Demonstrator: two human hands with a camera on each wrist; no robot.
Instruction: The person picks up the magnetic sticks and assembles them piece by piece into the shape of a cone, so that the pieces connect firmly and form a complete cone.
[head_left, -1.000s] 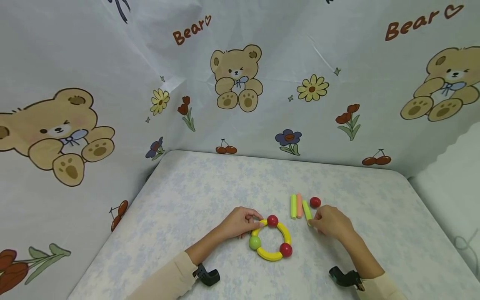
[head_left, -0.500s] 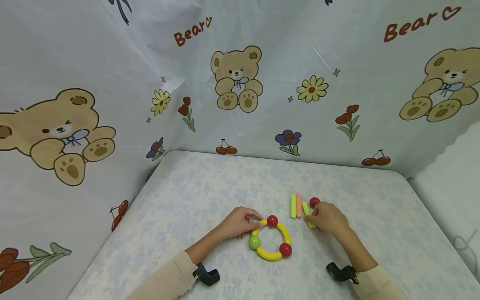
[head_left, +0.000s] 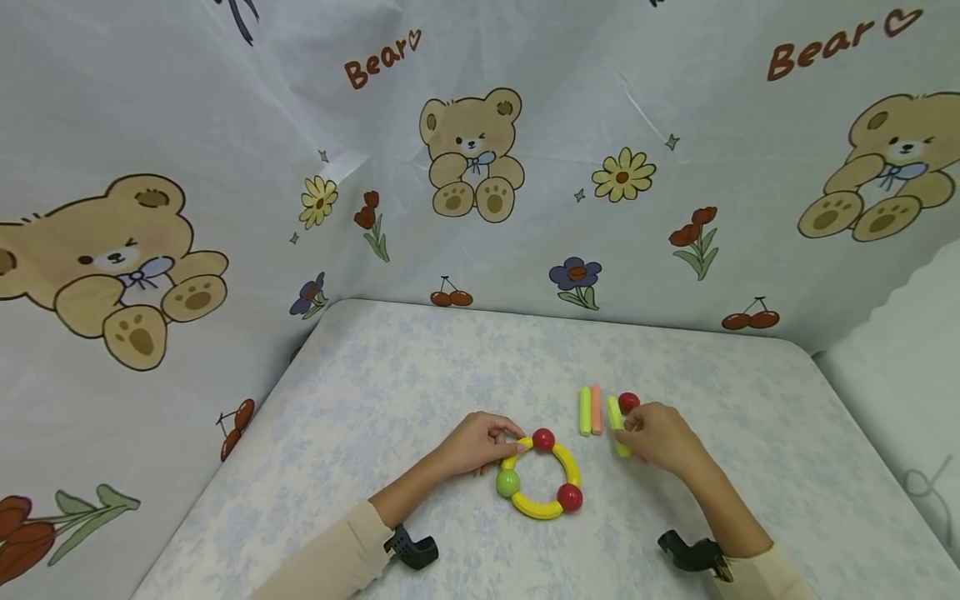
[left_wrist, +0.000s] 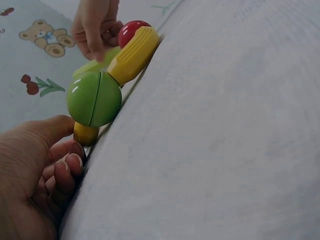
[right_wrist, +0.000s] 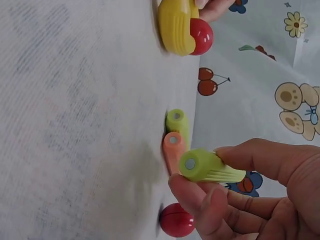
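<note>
Left hand (head_left: 480,442) pinching a beaded yellow ring (head_left: 537,507), right hand (head_left: 663,437) gripping a lime stick (right_wrist: 215,170), loose red ball (head_left: 628,402) sitting near, contact hard to tell, peach stick (head_left: 596,410) lying leftward.

There are three red balls (head_left: 570,497), one green ball (head_left: 507,482), three yellow arcs (head_left: 537,507) and three straight rods (head_left: 596,410)

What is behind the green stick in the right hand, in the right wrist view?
Behind the held stick, an orange stick and another green stick show partly, and a printed flower; those sticks' far ends are covered.
</note>
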